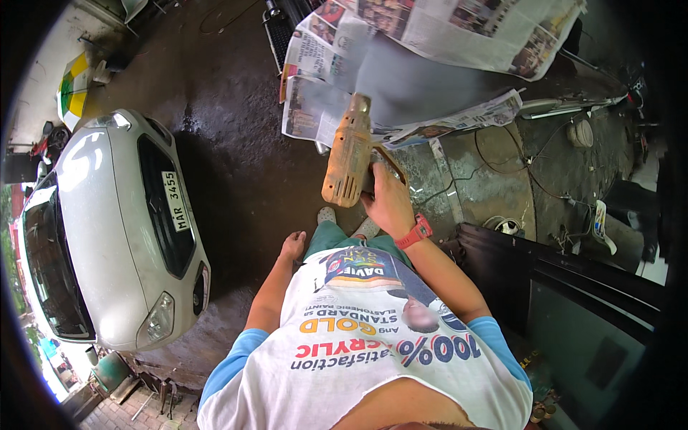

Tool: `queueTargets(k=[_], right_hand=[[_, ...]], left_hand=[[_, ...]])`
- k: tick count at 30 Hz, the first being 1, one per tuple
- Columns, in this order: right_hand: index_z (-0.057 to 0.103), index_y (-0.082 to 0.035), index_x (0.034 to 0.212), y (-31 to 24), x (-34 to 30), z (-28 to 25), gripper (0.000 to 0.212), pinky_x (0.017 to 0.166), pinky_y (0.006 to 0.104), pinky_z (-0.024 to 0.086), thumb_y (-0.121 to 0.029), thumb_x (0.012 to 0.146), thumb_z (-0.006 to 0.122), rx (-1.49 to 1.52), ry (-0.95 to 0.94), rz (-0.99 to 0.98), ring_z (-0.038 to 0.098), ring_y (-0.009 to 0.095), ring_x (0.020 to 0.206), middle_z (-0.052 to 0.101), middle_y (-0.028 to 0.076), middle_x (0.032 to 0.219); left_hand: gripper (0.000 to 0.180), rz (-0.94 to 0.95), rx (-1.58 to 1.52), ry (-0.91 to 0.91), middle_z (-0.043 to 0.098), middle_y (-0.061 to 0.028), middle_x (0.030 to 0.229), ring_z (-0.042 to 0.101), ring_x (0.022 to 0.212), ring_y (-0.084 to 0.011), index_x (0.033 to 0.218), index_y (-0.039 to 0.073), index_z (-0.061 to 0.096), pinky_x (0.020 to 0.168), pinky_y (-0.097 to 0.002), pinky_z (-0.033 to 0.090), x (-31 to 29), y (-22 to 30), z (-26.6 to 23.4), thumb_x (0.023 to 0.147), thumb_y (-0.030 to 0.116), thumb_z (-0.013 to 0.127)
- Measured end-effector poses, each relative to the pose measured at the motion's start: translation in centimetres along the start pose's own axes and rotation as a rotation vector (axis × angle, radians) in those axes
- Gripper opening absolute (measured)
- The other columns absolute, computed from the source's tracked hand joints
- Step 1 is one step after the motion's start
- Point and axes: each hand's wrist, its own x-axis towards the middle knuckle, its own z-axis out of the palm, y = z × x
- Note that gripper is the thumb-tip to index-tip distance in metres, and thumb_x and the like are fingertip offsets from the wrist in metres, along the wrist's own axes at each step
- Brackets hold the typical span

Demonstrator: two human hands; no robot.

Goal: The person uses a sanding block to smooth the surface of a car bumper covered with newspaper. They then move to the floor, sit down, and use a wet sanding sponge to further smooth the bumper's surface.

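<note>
Right now, your right hand (389, 197) is closed around the handle of a scuffed orange heat gun (347, 154), with the wrist bent and the back of the hand toward the camera. The right forearm angles forward and inward from a bent elbow, and a red wristwatch (416, 231) sits just behind the hand. The heat gun is out ahead of your waist, slightly left of that hand, its metal nozzle (360, 102) pointing forward and a little to the right, toward a smooth gray panel (423, 75) framed by newspaper masking (487, 32). The nozzle overlaps the paper's near edge in this view; you cannot tell from here whether they touch. Your left hand (292, 246) hangs low beside your green shorts (333, 238), arm nearly straight, with nothing visible in it; how far its fingers are spread is too small to tell.

As for edges, the masking's lower border slants up to the right, its loose corners jutting past the panel. On your left, a wide strip of dark floor (233, 100) gives room between you and the front of a silver-white car (118, 222). On your right, a black-framed cabinet (494, 251) stands near your elbow, and thin hoses (529, 168) loop across the concrete beyond it.
</note>
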Motion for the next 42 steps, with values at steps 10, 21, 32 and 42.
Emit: queueTargets(k=[10,21,32,42], right_hand=[[0.057,-0.001,0.119,-1.4,5.0,7.2,0.046,0.084,0.0531,0.054,-0.015,0.082,0.081,-0.093,0.020,-0.018,0.069,0.044,0.099,0.072,0.022,0.104],[0.052,0.005,0.129,-8.5,2.3,-0.4,0.054,0.090,0.0546,0.051,0.000,0.080,0.075,0.031,0.350,0.060,0.062,0.049,0.108,0.063,0.028,0.115],[0.058,0.002,0.125,-6.7,-1.1,-0.9,0.056,0.085,0.0505,0.055,-0.005,0.076,0.082,0.094,0.097,0.099,0.066,0.051,0.102,0.070,0.028,0.109],[0.052,0.001,0.137,-5.2,-3.1,-5.6,0.071,0.089,0.0426,0.054,-0.020,0.081,0.090,0.210,0.532,0.056,0.069,0.036,0.105,0.066,0.022,0.122]], left_hand=[[0.058,0.006,-0.051,0.023,0.070,-0.0228,0.135,0.066,0.129,-0.0337,0.140,0.000,0.064,0.108,-0.0397,0.050,2.5,-0.7,-7.9,0.103,0.044,0.061],[0.057,-0.026,0.051,0.011,0.065,-0.0242,0.141,0.059,0.137,-0.0363,0.139,0.000,0.065,0.114,-0.0413,0.045,4.6,-3.4,-11.9,0.103,0.044,0.059],[0.056,0.072,-0.022,-0.068,0.066,-0.0240,0.140,0.062,0.133,-0.0368,0.140,0.000,0.064,0.112,-0.0413,0.047,6.5,3.1,-8.3,0.103,0.043,0.059],[0.058,0.057,-0.008,-0.060,0.066,-0.0238,0.140,0.061,0.134,-0.0367,0.141,0.001,0.064,0.113,-0.0420,0.047,8.6,0.1,-5.7,0.103,0.044,0.059]])
